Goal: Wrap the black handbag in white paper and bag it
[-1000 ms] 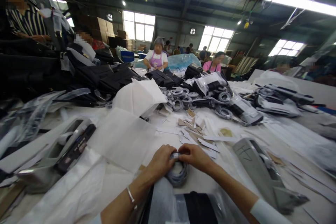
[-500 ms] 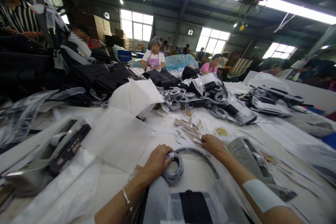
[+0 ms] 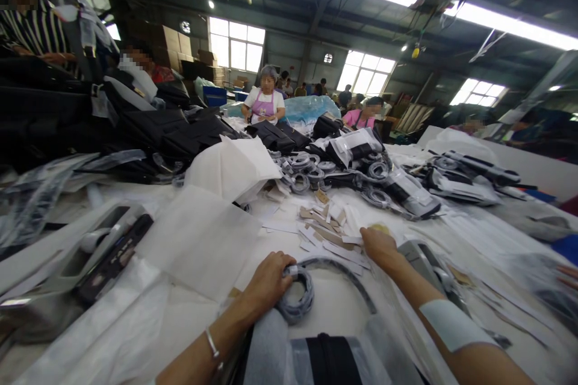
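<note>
My left hand is closed around a coiled grey strap lying on the white table. One loose end of the strap arcs away from the coil to the right. My right hand reaches forward over a scatter of white and brown paper strips; its fingers point away from me and I cannot see what they touch. A black item in a clear plastic bag lies right in front of me, between my forearms.
Grey tape dispensers stand at left and right. White tissue sheets cover the near left. More coiled straps and bagged black bags are piled further back. Other people work at the far end and at left.
My right hand left the coil and moved forward and right to the paper strips. One end of the strap now lies uncoiled in an arc. My left hand stayed on the coil.
</note>
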{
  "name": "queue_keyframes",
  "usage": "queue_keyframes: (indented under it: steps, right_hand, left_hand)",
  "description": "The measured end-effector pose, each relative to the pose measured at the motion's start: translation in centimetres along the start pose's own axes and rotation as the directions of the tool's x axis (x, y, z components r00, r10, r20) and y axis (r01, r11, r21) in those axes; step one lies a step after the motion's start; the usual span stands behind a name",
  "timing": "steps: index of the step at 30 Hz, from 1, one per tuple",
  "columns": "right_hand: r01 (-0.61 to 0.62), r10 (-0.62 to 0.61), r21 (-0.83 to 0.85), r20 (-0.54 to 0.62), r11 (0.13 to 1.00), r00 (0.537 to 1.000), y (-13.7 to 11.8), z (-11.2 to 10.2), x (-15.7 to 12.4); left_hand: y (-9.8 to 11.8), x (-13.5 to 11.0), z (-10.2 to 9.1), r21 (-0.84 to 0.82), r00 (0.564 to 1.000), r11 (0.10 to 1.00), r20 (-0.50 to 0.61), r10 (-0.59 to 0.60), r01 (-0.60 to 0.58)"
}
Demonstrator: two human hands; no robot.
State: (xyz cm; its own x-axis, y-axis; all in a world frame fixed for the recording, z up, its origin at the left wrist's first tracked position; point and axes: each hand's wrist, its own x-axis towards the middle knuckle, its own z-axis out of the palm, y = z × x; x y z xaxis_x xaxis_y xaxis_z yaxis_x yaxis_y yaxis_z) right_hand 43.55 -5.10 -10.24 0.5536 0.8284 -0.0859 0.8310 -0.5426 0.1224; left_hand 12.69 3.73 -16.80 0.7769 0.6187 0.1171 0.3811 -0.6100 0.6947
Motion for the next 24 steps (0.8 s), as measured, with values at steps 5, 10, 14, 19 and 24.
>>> queue_keyframes:
  steps: [5,10,14,19,24]
  right_hand:
    - [0.019,-0.019,0.024,-0.001,1.000,1.000,0.9,0.2,-0.3]
    - [0.098,-0.086,0.196,-0.065,0.976,0.994,-1.0,-2.2,-1.0]
    - [0.300,-0.301,0.506,-0.082,0.808,0.950,-5.4,-3.8,-3.7]
    - [0.457,-0.509,0.640,-0.118,0.617,0.853,-11.0,-5.4,-8.3]
    - [0.359,-0.549,0.770,-0.014,0.528,0.836,-12.4,-5.9,-9.1]
  left_hand:
    - [-0.1,-0.2,0.0,-0.016,1.000,1.000,-0.004,0.001,-0.001]
    - [0.5,-0.3,-0.5,-0.068,1.000,0.998,-0.018,0.003,-0.004]
    - [2.3,-0.1,-2.0,-0.317,0.992,0.948,-0.123,-0.003,-0.036]
    - [4.4,-0.1,-3.4,-0.724,0.991,0.689,-0.111,-0.077,-0.027]
    - [4.2,-0.3,-3.7,-0.869,0.993,0.491,-0.103,-0.060,-0.060]
